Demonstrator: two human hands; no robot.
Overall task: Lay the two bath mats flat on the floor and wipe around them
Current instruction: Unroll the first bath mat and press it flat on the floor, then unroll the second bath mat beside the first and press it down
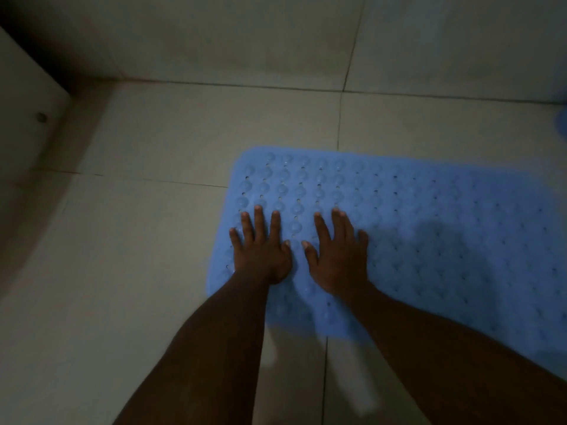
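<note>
Your blue bath mat (429, 240) lies spread on the pale tiled floor (138, 240), filling the right half of the view and running off the right edge, so you cannot see its far end. Its left edge, with rounded corners, sits just left of your left hand (260, 250); beyond that edge the floor is bare tile all the way to a pale upright panel (27, 118) at the far left, which stands in a dark corner. Ahead of the mat there is a band of open tile, then the wall (214, 35) rises where the floor ends. On the near side, bare tile shows between and beneath your forearms. At the upper right edge of the view a small patch of blue object (562, 121) peeks in, too cut off to identify. Both hands rest flat on the mat near its left end, side by side and a little apart, thumbs pointing toward each other. The grip of each is released: fingers spread, palms down, nothing clasped. Your right hand (337, 256) lies toward the mat's middle, the left one close to the left border. The mat's surface shows rows of raised round bumps and small holes, clearest ahead of your fingertips; farther right the light is dim and the detail blurs.
</note>
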